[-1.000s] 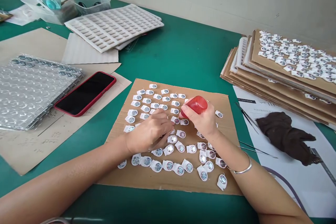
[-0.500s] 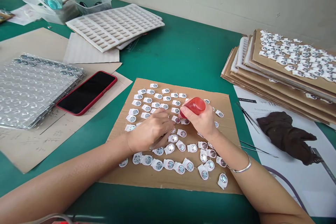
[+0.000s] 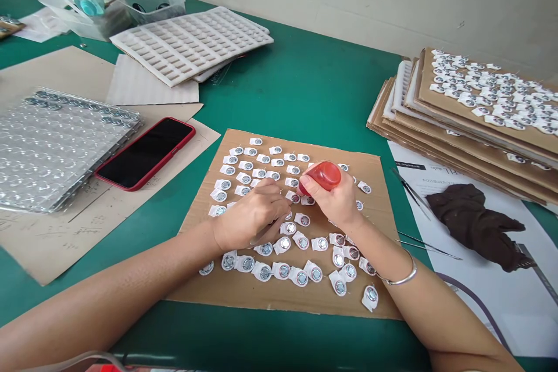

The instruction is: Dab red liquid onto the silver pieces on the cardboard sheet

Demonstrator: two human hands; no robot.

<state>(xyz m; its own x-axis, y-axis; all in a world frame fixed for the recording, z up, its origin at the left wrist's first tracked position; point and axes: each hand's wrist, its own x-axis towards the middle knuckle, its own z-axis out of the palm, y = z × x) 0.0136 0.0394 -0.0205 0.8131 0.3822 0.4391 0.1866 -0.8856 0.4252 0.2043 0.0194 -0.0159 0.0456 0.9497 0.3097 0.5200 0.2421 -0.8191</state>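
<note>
A brown cardboard sheet (image 3: 270,296) lies in front of me, bearing many small round metal pieces on white tabs, such as one metal piece (image 3: 370,297) near its lower right corner. My right hand (image 3: 337,200) is wrapped round a red bottle (image 3: 325,176), tilted over the sheet's middle. Just left of it, my left hand (image 3: 255,213) is low over the sheet with its fingers curled together; whatever they pinch is hidden. Between the two hands sit a few of the round pieces, close to the fingertips.
A phone (image 3: 146,154) and a clear blister tray (image 3: 56,151) lie at left. White foam trays (image 3: 192,43) and plastic boxes (image 3: 152,6) stand behind. Stacked cardboard sheets (image 3: 488,128), tweezers (image 3: 429,245) and a dark cloth (image 3: 475,224) are at right.
</note>
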